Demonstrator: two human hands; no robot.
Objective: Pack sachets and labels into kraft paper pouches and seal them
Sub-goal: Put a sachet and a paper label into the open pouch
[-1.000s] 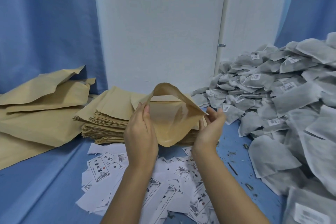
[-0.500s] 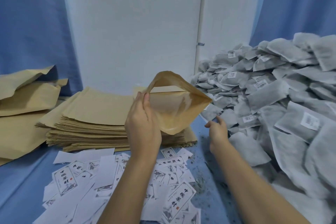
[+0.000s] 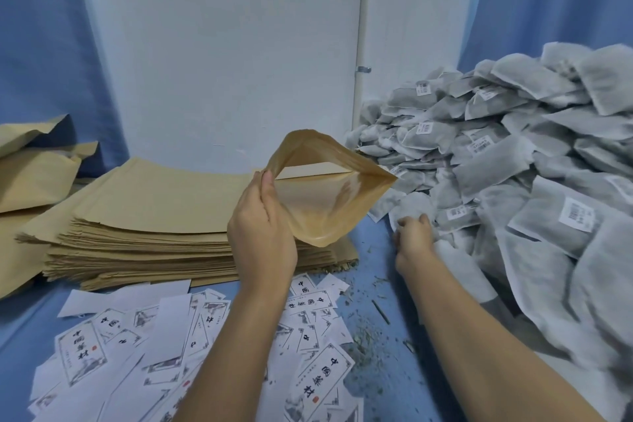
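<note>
Head view: the left hand (image 3: 262, 233) was raised above the blue table (image 3: 373, 250), thumb and fingers pinched together on the left edge of one kraft pouch (image 3: 325, 195). The pouch was held off the surface with its mouth spread wide, facing the camera, so that its glossy inner lining was visible. Nothing could be seen inside it. The right hand (image 3: 412, 233) was lower and to the right, at the near foot of the sachet pile (image 3: 513, 164). Its fingers were curled onto the near edge of a single sachet (image 3: 414, 207) lying at the pile's edge. Motion blur hid the finer detail of that grip. The pile of grey sachets, several bearing white barcode stickers, occupied the right side of the table. A stack of flat pouches (image 3: 154, 216) lay behind and left of the held pouch, with larger kraft bags (image 3: 34, 175) at the far left. Printed labels (image 3: 154, 336) were strewn loosely over the near table below the left forearm. Loose herb crumbs (image 3: 363, 336) lay between the labels and the pile.
</note>
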